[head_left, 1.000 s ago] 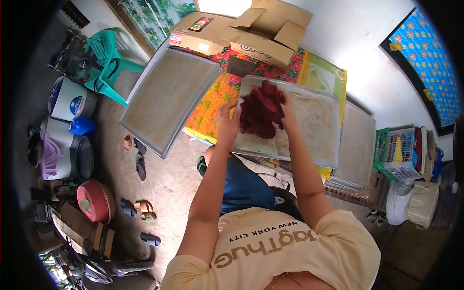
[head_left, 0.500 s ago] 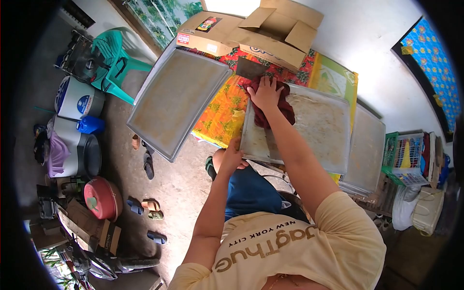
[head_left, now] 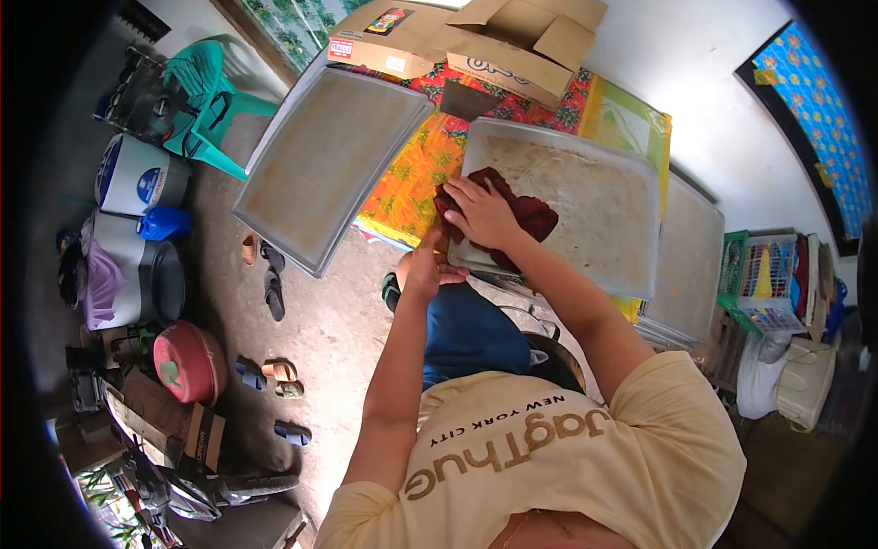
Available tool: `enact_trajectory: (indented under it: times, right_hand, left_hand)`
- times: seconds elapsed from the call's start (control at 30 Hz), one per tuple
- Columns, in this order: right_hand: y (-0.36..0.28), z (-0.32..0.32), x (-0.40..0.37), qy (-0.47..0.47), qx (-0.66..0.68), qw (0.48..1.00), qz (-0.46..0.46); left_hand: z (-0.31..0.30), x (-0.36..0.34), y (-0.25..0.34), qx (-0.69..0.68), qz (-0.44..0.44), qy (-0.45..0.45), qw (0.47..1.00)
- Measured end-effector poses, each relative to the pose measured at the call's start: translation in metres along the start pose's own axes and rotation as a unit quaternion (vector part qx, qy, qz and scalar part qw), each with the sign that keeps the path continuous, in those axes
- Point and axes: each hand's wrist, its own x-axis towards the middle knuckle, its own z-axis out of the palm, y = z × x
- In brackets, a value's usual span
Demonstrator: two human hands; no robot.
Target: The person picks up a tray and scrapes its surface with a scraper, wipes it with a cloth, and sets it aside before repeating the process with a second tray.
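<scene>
My right hand (head_left: 482,213) presses a crumpled dark red cloth (head_left: 533,218) onto the left part of a metal baking tray (head_left: 608,206), its fingers spread over the fabric. Brownish smears and pale marks show on the tray's surface. At the tray's near left corner, my left hand (head_left: 428,267) grips the edge, thumb on top and fingers partly hidden below. Beyond the tray's far left corner lies a flat dark plate (head_left: 465,100). A second baking tray (head_left: 334,160) rests to the left, jutting past the table's edge.
Two cardboard boxes (head_left: 498,80) stand at the back of the table, on a floral tablecloth (head_left: 422,174). More trays (head_left: 688,261) are stacked at the right, near plastic baskets (head_left: 764,274). A green chair (head_left: 206,110) and several slippers (head_left: 293,433) are at the left.
My right hand and the cloth have moved from the tray's far left corner toward its near left edge. My left hand has shifted slightly up and left along the corner.
</scene>
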Motion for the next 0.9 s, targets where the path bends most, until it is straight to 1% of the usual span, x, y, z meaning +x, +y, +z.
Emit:
enact_trajectory:
  times: [0.1, 0.2, 0.27, 0.3, 0.37, 0.47, 0.5, 0.57, 0.6, 0.7, 0.8, 0.83, 0.87, 0.9]
  right_hand:
    - [-0.012, -0.005, -0.019, -0.011, 0.030, 0.999, -0.029]
    - [-0.021, -0.011, -0.034, -0.034, 0.056, 0.996, -0.062]
    - [-0.024, -0.012, -0.041, -0.048, 0.037, 0.994, -0.086]
    - [-0.024, -0.011, -0.044, -0.055, 0.027, 0.993, -0.098]
    - [-0.024, -0.013, -0.051, -0.075, 0.056, 0.990, -0.107]
    - [-0.020, -0.024, -0.066, -0.086, 0.075, 0.985, -0.132]
    - [-0.018, -0.030, -0.073, -0.087, 0.077, 0.983, -0.140]
    - [-0.010, -0.040, -0.091, -0.079, 0.066, 0.987, -0.121]
    - [-0.005, -0.047, -0.101, -0.076, 0.059, 0.989, -0.111]
    - [0.008, -0.079, -0.140, -0.072, -0.010, 0.996, -0.048]
    - [0.033, -0.102, -0.188, -0.069, -0.102, 0.989, 0.084]
    - [0.040, -0.110, -0.204, -0.066, -0.126, 0.979, 0.144]
    - [0.053, -0.117, -0.219, -0.047, -0.177, 0.969, 0.165]
    - [0.061, -0.126, -0.231, -0.045, -0.201, 0.953, 0.222]
  left_hand:
    - [-0.006, 0.010, -0.005, 0.009, 0.000, -0.001, 1.000]
    - [-0.005, 0.007, -0.007, 0.021, 0.029, -0.019, 0.999]
    - [0.000, 0.001, -0.006, 0.023, 0.050, -0.027, 0.998]
    - [0.000, 0.000, -0.006, 0.037, 0.062, -0.022, 0.997]
    - [0.003, -0.004, -0.002, 0.067, 0.086, -0.014, 0.994]
    - [0.009, -0.009, 0.001, 0.064, 0.081, 0.021, 0.994]
    - [0.010, -0.008, -0.001, 0.095, 0.093, 0.021, 0.991]
    - [0.015, -0.009, -0.003, 0.154, 0.118, 0.017, 0.981]
    - [0.016, -0.010, -0.001, 0.126, 0.091, 0.017, 0.988]
    - [0.017, -0.009, -0.004, 0.144, 0.126, 0.023, 0.981]
    - [0.016, -0.009, -0.006, 0.142, 0.123, 0.026, 0.982]
    - [0.015, -0.008, -0.006, 0.140, 0.123, 0.024, 0.982]
    - [0.016, -0.008, -0.006, 0.145, 0.123, 0.024, 0.981]
    - [0.016, -0.008, -0.006, 0.148, 0.125, 0.026, 0.981]
